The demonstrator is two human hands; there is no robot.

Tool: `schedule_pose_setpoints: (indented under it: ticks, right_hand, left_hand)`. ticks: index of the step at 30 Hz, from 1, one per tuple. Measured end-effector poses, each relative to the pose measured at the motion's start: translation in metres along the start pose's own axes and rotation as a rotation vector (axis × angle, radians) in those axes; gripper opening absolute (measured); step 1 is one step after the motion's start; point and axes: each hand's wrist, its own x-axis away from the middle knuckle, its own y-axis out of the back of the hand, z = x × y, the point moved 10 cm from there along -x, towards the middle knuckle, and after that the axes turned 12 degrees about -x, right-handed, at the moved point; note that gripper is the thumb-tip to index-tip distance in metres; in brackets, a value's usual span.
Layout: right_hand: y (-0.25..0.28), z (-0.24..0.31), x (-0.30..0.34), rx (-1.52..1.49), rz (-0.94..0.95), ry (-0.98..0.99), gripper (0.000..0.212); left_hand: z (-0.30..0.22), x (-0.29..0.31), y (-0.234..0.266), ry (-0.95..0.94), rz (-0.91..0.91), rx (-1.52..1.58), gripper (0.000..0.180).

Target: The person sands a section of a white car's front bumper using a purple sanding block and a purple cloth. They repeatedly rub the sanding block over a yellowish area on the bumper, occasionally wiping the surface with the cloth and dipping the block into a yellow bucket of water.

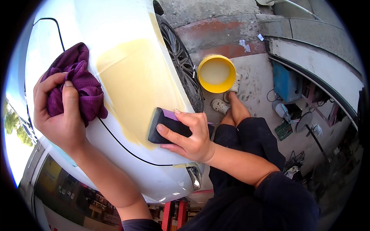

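My left hand (63, 111) is closed round a bunched purple cloth (83, 86) above the white car body (127, 19). A black sanding block (167, 129) with a purple strip and a pale edge is gripped in my right hand (192, 136). The block rests against the lower right part of a smooth, yellowish filler patch (135, 77) on the panel. A thin dark panel seam (123, 148) curves below the patch, running toward a headlight (194, 177).
Right of the car, a yellow bucket (216, 74) of cloudy liquid stands on the concrete floor by the wheel (179, 57). My feet in clogs (221, 106) are beside it. Farther right are a blue box (286, 81), a green tool case (284, 131) and clutter.
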Motion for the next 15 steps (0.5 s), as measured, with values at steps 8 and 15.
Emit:
schedule_pose_setpoints:
  ticks: [8,15]
  right_hand:
    - [-0.012,-0.098,-0.244,-0.112,-0.171,0.019,0.042]
    - [-0.004,0.008,-0.022,0.068,-0.007,0.056,0.069]
  left_hand:
    - [0.001,-0.007,0.002,0.045,-0.05,0.115,0.013]
    - [-0.007,0.0,0.004,-0.057,-0.015,0.026,0.013]
